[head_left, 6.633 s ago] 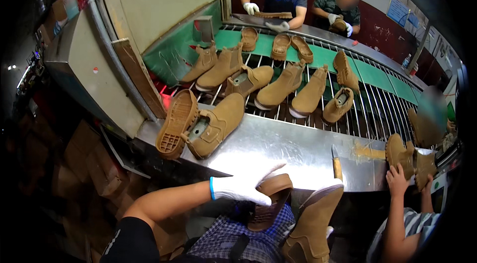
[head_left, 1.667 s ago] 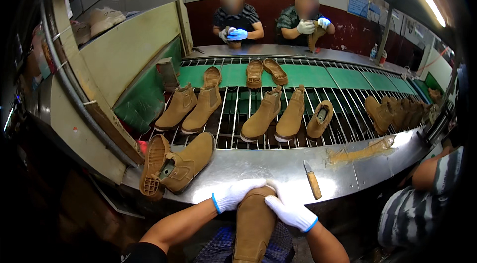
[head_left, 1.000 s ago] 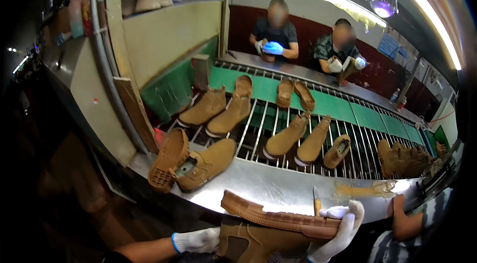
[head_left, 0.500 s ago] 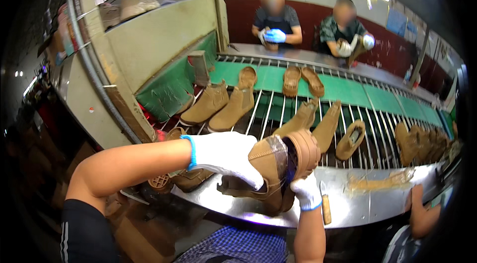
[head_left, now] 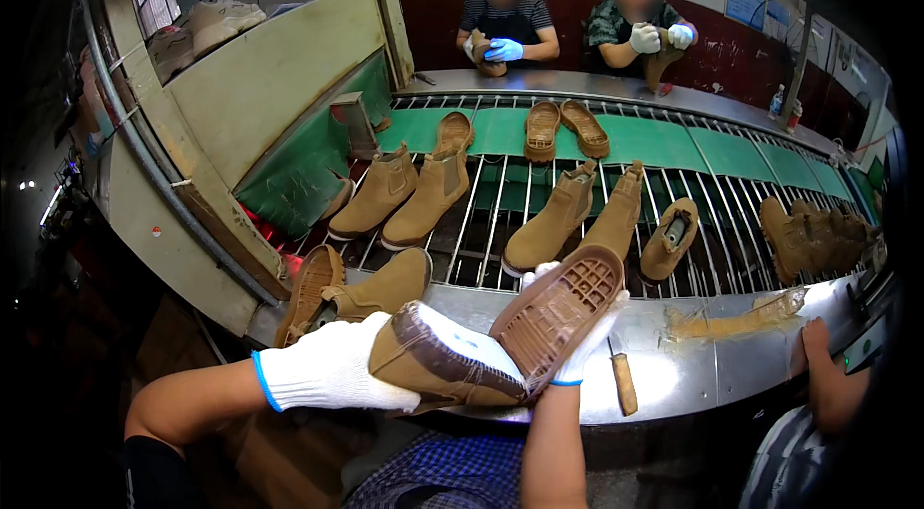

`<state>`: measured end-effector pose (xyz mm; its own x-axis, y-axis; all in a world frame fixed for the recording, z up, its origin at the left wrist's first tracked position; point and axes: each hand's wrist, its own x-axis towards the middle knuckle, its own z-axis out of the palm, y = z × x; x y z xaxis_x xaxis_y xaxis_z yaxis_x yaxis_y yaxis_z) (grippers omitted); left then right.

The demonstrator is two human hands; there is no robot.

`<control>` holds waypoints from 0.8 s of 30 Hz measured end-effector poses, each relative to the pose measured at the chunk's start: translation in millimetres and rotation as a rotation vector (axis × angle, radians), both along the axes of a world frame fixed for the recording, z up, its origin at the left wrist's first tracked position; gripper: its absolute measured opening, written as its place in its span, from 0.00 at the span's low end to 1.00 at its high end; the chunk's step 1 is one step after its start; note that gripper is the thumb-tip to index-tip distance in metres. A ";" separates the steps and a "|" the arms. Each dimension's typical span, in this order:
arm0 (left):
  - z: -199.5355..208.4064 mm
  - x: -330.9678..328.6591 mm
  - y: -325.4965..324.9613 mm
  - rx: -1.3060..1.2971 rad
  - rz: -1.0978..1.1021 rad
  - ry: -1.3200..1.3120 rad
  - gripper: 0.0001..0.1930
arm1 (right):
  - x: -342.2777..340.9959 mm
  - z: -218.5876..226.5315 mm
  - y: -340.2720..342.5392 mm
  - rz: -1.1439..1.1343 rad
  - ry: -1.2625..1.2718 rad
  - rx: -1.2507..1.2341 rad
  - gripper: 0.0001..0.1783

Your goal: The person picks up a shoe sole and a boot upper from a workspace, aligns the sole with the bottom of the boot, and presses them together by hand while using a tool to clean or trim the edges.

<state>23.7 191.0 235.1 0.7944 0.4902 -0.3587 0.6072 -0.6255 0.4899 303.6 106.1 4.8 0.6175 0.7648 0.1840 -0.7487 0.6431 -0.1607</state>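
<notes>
- One tan boot (head_left: pixel 446 355) is over the near edge of the counter (head_left: pixel 703 369), meeting a brown sole (head_left: pixel 563 307) at one end.
- My left grip (head_left: pixel 332 365) clasps the boot; my right grip (head_left: pixel 584 351), the sole.
- Beside them lies a knife (head_left: pixel 624 384).

Two hands (head_left: pixel 329 365) hold one boot (head_left: pixel 452 355) and one sole (head_left: pixel 563 307). Rack (head_left: pixel 491 216): five boots (head_left: pixel 547 225) in plain view, three soles (head_left: pixel 542 131), and a cluster (head_left: pixel 808 238) too overlapped to count. Table (head_left: pixel 731 365): one more boot (head_left: pixel 385 286), one more sole (head_left: pixel 313 292), one knife (head_left: pixel 625 382). Two people (head_left: pixel 505 23) opposite.
</notes>
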 end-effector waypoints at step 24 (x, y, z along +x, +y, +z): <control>17.0 54.5 -21.0 0.276 -0.491 -0.185 0.35 | -43.2 66.8 -68.5 -0.327 -0.191 0.022 0.52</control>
